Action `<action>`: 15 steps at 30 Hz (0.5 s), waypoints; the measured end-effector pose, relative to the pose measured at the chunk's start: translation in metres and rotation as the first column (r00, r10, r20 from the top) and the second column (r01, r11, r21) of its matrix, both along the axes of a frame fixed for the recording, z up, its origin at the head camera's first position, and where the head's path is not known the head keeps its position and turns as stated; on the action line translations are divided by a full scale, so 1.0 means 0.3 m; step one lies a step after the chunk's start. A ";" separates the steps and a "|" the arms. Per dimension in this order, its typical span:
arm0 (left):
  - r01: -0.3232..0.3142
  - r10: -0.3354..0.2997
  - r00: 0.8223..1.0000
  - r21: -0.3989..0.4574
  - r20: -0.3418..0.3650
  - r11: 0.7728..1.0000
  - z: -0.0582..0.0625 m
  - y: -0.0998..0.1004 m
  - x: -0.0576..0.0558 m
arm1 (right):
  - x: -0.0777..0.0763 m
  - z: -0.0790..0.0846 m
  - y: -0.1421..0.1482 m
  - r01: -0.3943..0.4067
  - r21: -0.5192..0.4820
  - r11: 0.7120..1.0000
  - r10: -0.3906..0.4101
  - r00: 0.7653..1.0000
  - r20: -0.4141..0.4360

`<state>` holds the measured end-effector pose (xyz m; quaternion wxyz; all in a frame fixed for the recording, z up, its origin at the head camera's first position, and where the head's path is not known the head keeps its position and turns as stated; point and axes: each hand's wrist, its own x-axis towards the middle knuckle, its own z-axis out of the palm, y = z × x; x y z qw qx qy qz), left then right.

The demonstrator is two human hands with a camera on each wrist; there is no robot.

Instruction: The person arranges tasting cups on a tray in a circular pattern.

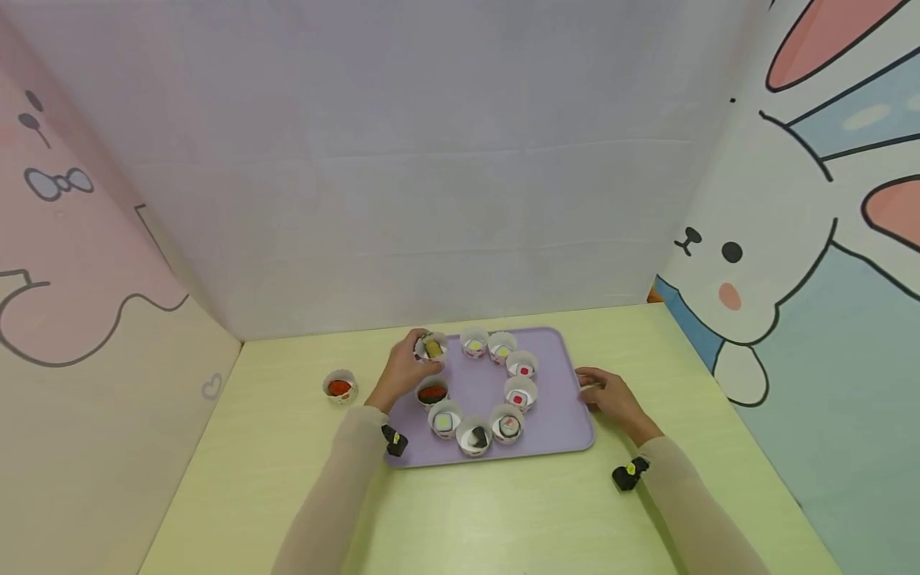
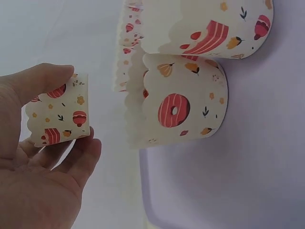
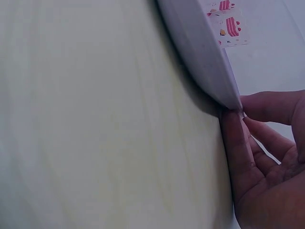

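In the head view, my left hand (image 1: 406, 371) holds a patterned paper baking cup (image 1: 431, 346) with a yellowish-brown piece inside, over the far left corner of the lilac tray (image 1: 557, 415). The left wrist view shows thumb and fingers curled round this cup (image 2: 62, 112), which is raised. My right hand (image 1: 611, 399) is at the tray's right side, pinching the rim (image 3: 233, 100) between thumb and fingers. Several more cups stand in a ring on the tray, among them one with a red-topped dark piece (image 1: 432, 393) and one with a black-and-white piece (image 1: 473, 437).
Left of the tray, a separate paper cup (image 1: 340, 386) with orange-red filling stands on the pale yellow table (image 1: 280, 479). A white backdrop (image 1: 431, 200) rises behind the table. Cartoon-printed panels (image 1: 762, 263) flank both sides.
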<state>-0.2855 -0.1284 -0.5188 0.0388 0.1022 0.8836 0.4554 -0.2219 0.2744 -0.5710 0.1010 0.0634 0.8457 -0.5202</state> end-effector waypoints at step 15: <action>0.009 -0.003 0.997 -0.077 0.074 0.997 -0.100 0.052 -0.018 | -0.005 -0.014 0.006 0.015 -0.011 1.000 -0.015 1.000 0.005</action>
